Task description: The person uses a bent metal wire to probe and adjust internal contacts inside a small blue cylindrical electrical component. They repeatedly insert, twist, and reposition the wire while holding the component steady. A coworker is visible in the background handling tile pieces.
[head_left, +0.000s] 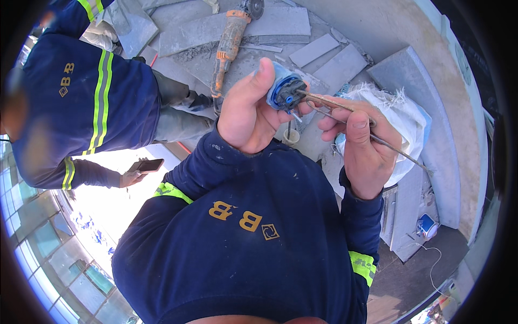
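At my far left is a co-worker (81, 97) in a navy jacket with yellow-green reflective bands, holding a dark, flat device (148, 166) low at the near side. Next, beyond my left arm, an orange angle grinder (229, 43) lies among grey slabs (278, 22) on the dusty floor, its disc pointing away from me.

My left grip (251, 110) is raised in front of my chest, closed round a blue-and-black fitting (290, 96); my thumb stands up along its left side and the fingers curl underneath. The fitting's dark face, with a small blue centre, is turned toward my right side. Below it in view stands a small whitish cup (291, 136).

From the fitting a thin, brownish metal rod (402, 147) slants down to the right, with a bent part near the dark face; I can't tell whether its end goes inside. My right grip (369, 146) pinches the rod between thumb and fingers.

Behind that wrist sits a frayed white woven sack (413, 116), with a large pale slab (440, 146) to its right. Lower down, a small blue-and-white container (428, 227) lies near a thin white cord (436, 262).
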A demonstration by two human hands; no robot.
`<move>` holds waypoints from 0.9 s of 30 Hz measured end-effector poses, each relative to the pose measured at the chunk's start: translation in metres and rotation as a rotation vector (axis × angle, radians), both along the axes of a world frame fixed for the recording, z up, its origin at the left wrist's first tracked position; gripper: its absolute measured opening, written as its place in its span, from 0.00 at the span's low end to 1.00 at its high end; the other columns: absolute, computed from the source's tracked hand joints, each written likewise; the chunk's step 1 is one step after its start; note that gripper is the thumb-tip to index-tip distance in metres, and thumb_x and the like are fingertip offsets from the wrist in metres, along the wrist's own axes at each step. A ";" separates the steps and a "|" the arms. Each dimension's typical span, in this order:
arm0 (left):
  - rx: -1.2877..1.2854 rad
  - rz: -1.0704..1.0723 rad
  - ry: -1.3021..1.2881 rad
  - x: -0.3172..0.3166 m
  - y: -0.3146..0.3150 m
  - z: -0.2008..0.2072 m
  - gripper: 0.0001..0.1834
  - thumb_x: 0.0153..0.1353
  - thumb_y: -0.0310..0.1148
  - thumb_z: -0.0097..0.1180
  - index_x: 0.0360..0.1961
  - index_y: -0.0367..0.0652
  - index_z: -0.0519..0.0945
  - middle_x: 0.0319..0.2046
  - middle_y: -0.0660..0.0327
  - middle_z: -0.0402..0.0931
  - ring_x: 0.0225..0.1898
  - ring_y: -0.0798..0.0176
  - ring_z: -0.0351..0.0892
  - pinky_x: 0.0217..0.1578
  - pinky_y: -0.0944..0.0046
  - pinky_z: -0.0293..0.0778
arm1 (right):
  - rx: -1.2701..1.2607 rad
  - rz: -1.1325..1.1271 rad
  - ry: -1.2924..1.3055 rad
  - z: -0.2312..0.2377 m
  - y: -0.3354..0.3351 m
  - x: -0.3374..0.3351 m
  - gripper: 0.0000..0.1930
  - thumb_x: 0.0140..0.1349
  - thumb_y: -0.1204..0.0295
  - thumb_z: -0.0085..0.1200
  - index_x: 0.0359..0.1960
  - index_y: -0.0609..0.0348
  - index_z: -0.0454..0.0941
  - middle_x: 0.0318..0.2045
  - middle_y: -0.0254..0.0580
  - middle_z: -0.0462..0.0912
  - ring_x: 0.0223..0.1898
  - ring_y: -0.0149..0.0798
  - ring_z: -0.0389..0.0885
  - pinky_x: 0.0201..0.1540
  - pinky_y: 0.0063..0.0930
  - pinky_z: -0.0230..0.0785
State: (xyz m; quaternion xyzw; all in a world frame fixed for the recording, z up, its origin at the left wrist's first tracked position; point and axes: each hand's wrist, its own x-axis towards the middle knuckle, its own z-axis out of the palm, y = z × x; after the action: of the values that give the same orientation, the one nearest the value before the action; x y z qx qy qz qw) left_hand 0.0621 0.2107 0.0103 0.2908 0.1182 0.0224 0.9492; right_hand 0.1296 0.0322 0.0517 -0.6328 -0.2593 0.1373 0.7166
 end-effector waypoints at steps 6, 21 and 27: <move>-0.139 0.066 0.046 0.007 -0.001 0.010 0.33 0.72 0.56 0.37 0.44 0.30 0.76 0.40 0.49 0.80 0.45 0.49 0.82 0.45 0.58 0.80 | 0.121 0.107 0.059 0.008 -0.008 -0.009 0.18 0.68 0.63 0.53 0.38 0.71 0.81 0.37 0.53 0.84 0.29 0.35 0.84 0.30 0.23 0.77; -0.488 -0.137 -0.032 0.005 0.017 0.004 0.38 0.73 0.56 0.33 0.44 0.22 0.75 0.43 0.41 0.78 0.50 0.41 0.79 0.47 0.57 0.82 | -0.166 -0.078 -0.496 0.019 0.000 -0.020 0.22 0.69 0.57 0.51 0.37 0.70 0.79 0.41 0.59 0.83 0.33 0.40 0.85 0.35 0.28 0.79; -0.378 -0.103 -0.039 0.002 0.011 0.007 0.37 0.73 0.57 0.32 0.45 0.25 0.75 0.43 0.44 0.79 0.52 0.43 0.78 0.49 0.55 0.80 | -0.191 -0.087 -0.673 0.022 0.012 -0.019 0.18 0.63 0.62 0.58 0.36 0.70 0.81 0.39 0.54 0.84 0.34 0.40 0.85 0.38 0.27 0.78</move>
State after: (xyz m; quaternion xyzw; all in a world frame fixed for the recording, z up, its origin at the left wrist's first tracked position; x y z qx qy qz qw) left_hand 0.0638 0.2216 0.0175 0.1126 0.0866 -0.0433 0.9889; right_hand 0.1103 0.0438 0.0738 -0.7173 -0.4396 -0.0858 0.5337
